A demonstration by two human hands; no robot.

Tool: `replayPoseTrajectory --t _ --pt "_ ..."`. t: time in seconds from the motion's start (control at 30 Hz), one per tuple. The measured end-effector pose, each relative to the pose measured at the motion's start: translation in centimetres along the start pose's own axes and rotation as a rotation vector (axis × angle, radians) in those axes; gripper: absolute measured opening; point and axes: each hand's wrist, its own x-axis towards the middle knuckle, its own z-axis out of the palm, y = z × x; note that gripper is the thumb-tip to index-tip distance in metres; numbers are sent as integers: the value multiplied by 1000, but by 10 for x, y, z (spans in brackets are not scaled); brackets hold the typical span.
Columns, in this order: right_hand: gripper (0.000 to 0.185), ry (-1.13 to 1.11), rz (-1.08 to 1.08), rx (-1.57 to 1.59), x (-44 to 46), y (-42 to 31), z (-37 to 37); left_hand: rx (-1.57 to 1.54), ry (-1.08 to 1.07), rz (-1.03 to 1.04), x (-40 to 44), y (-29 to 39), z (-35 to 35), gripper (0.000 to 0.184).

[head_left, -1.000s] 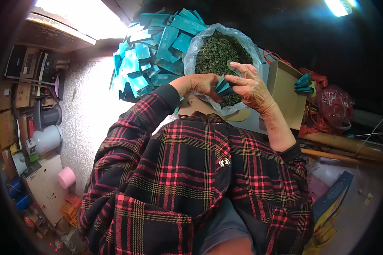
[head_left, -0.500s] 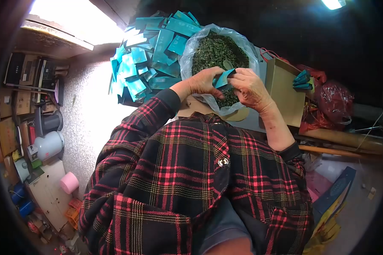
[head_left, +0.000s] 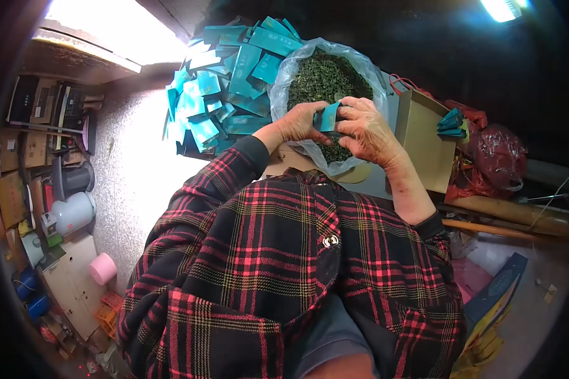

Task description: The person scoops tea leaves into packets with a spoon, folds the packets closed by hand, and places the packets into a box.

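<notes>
Over a large clear plastic bag [head_left: 283,79] of dried green leaves [head_left: 329,72], which look like tea, both hands hold a small teal packet [head_left: 327,118]. My left hand [head_left: 299,121] pinches its left side between thumb and fingers. The fingers of my right hand [head_left: 372,132] are curled at its right side. Whether the packet contains anything cannot be seen. A loose heap of similar teal packets [head_left: 243,69] lies to the left of the bag. Just behind my right fingers, a small pale green piece [head_left: 338,96] shows on the leaves, partly hidden.
An open cardboard box [head_left: 427,142] stands right of the bag, with several teal packets [head_left: 451,123] at its far edge. Beyond it lies a red plastic bag [head_left: 499,155]. Long poles [head_left: 499,230] stretch below. A pink cylinder [head_left: 103,270] and shelves are at far left.
The teal packet has turned more upright between the hands. My right fingers have shifted on it, and the hand has turned slightly. The view has moved a little.
</notes>
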Motion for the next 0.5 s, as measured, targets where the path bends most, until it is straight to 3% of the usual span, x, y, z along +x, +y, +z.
replayPoseTrajectory --t 0.17,0.3,0.37,0.4,0.47,0.5 --pt "23 193 26 153 3 2 -4 -134 58 -30 -3 -7 -5 67" --pt "27 386 189 451 -8 27 4 -141 77 -38 -5 -9 -8 65" --pt "21 480 482 398 -21 57 33 -153 61 -54 -7 -8 -10 65" --pt "21 480 481 399 -27 69 45 -152 62 -54 -8 -8 -11 65" --pt "16 246 722 -60 -36 86 65 -169 79 -62 -9 -11 -11 66" --pt "16 246 722 -58 -39 88 72 -178 86 -67 -10 -11 -12 66"
